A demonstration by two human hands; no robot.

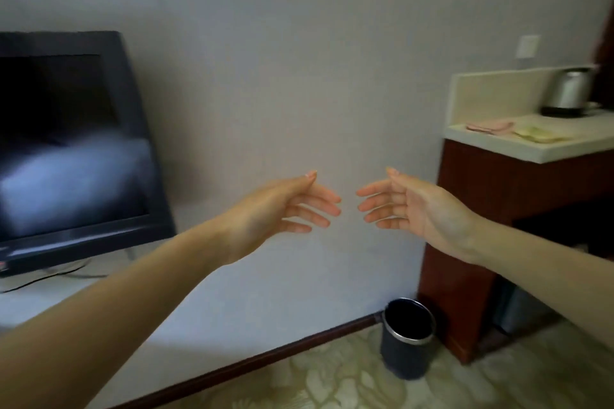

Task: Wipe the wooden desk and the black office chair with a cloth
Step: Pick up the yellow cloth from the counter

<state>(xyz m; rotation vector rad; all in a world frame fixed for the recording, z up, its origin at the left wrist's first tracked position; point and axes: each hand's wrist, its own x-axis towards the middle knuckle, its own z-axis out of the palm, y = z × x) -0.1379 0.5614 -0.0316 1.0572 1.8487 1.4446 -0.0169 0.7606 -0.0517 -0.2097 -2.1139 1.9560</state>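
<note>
My left hand (pixel 285 206) and my right hand (pixel 408 206) are stretched out in front of me at mid-frame, palms turned toward each other, fingers straight and slightly spread. Their fingertips are a small gap apart and neither hand holds anything. A pink cloth (pixel 490 127) lies flat on the pale top of a red-brown wooden cabinet (pixel 491 183) at the right, well beyond my right hand. A yellowish cloth or paper (pixel 535 134) lies beside it. No office chair is in view.
A dark television (pixel 73 143) stands on a white surface at the left, cables below it. A steel kettle (pixel 568 91) sits at the cabinet's back. A dark waste bin (pixel 408 339) stands on the patterned floor by the wall. A wall socket (pixel 527 46) is above the cabinet.
</note>
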